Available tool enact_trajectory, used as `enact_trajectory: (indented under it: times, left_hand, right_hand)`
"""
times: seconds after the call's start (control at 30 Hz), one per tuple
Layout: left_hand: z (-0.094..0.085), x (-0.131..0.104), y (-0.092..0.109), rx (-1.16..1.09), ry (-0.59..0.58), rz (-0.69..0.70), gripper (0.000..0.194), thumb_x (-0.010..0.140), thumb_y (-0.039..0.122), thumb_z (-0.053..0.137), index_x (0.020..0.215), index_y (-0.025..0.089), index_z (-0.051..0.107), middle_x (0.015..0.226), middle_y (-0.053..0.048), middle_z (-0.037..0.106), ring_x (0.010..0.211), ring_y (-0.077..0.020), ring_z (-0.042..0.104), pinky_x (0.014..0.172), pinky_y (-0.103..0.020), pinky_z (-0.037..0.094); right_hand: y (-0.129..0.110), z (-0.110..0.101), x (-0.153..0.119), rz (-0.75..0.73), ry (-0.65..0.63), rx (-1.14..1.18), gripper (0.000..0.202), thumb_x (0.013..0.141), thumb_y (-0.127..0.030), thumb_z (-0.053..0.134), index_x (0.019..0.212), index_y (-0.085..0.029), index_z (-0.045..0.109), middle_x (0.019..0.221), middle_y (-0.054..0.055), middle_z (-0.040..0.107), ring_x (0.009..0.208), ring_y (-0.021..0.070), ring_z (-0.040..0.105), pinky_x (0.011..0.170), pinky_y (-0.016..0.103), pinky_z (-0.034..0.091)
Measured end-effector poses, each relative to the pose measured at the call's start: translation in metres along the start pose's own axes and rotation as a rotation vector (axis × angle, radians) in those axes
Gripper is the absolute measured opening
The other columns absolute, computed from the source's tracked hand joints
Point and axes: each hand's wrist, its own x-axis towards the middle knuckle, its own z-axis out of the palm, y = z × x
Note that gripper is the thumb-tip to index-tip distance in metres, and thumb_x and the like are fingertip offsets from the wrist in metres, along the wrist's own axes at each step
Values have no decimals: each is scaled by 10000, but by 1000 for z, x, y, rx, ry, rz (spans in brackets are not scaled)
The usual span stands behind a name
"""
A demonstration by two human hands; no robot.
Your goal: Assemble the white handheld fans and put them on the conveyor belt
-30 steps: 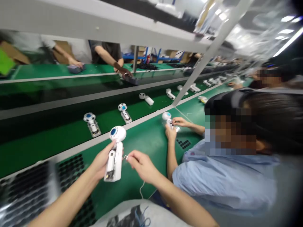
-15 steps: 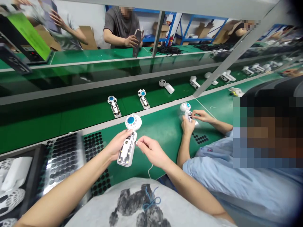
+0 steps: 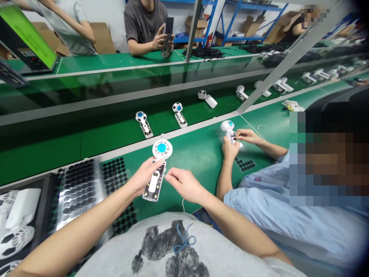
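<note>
A white handheld fan [image 3: 155, 181] with a round head and a bright blue centre is upright above the green table [image 3: 198, 161]. My left hand [image 3: 146, 173] is wrapped round its handle from the left, thumb near the neck. The handle's clear face shows a dark board with a white part on it. At the handle's right edge, my right hand [image 3: 178, 181] is closed in a pinch on a thin white cable end; the plug itself is too small to make out. The white cable [image 3: 183, 206] hangs below that hand.
Fans [image 3: 146, 129] lie along the green conveyor [image 3: 109, 142] beyond the metal rail. Sheets of black round stickers [image 3: 115, 175] and a black tray [image 3: 47, 200] of fans are at left. A co-worker's hands [image 3: 230, 148] hold another fan at right.
The fan in my left hand has turned its face more toward me. Fans on the conveyor have shifted right and up in view. My right hand stays beside the handle.
</note>
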Motion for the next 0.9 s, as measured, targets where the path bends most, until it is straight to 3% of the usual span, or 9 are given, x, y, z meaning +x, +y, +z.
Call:
enact_trajectory:
  times: [0.57,0.63,0.77,0.83,0.9]
  left_hand:
    - [8,1,-8,-12,-41,-39,318,678,418,646,760,165,472,588,50,467,482,-60,433,446,-168,330]
    - [0,10,-3,31,-8,-6,327,670,422,650,765,160,479,585,47,481,475,-62,438,441,-169,329]
    - [-35,49,9,28,199,98,356,653,448,640,791,169,467,561,58,486,435,-63,427,420,-168,316]
    - [-43,69,8,31,180,77,350,648,444,632,776,172,453,538,66,470,415,-58,409,409,-164,297]
    - [-35,81,0,38,112,28,319,643,417,627,736,163,458,518,61,460,406,-58,399,403,-169,289]
  right_hand:
    - [11,5,1,12,6,136,215,836,-297,422,659,-184,466,576,-48,433,536,88,378,522,222,307]
    - [20,-2,-1,43,73,143,201,820,-305,446,671,-179,493,568,-50,422,527,86,367,513,222,301]
    - [48,-15,-16,187,274,202,241,803,-385,455,688,-182,518,506,-63,331,462,85,307,451,227,260]
    - [62,-18,-26,242,301,195,278,803,-439,434,708,-197,534,492,-59,329,443,95,317,430,234,268]
    - [75,-26,-30,284,285,114,285,772,-476,462,687,-220,557,486,-38,393,454,122,390,426,251,313]
